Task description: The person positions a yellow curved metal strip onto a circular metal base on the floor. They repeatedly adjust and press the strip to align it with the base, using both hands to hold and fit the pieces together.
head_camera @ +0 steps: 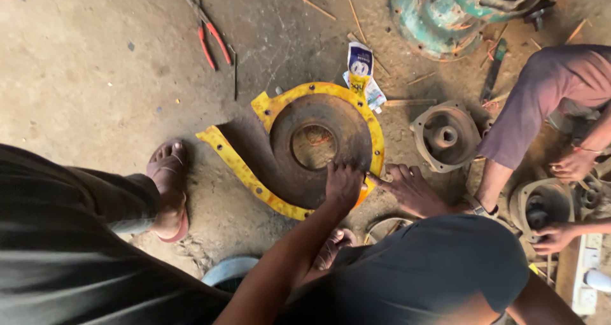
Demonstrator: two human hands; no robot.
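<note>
Left hand (344, 183) is pressing down, fingers together and curled, on the lower right of the rusty brown spiral-shaped metal pump casing with a yellow-painted flange (280, 153); it is gripping nothing, only bearing on the plate near the rim. Right hand (410, 188) is lying just beside it to the right, fingers spread flat, index fingertip touching the yellow edge of the same casing where the left hand is resting. Both hands are meeting at that one spot on the rim.

The casing is lying flat on the dirty concrete floor (95, 77), directly ahead of the hands, its round central opening just above the left hand and its outlet arm curling away to the left, toward a sandalled foot (168, 188).

Count, moving outward:
- one spiral casing
- one red-handled pair of pliers (209, 35), well apart at upper left
- one white and blue printed sachet (360, 64), touching the casing's top edge
- one grey cast-metal bearing housing, bowl-shaped (445, 137), just right of the casing
- one teal-painted round motor body (458, 10), at top right

Another person in a mauve sleeve (541, 96) is working at right, two hands on a second dark housing (538, 207).
</note>
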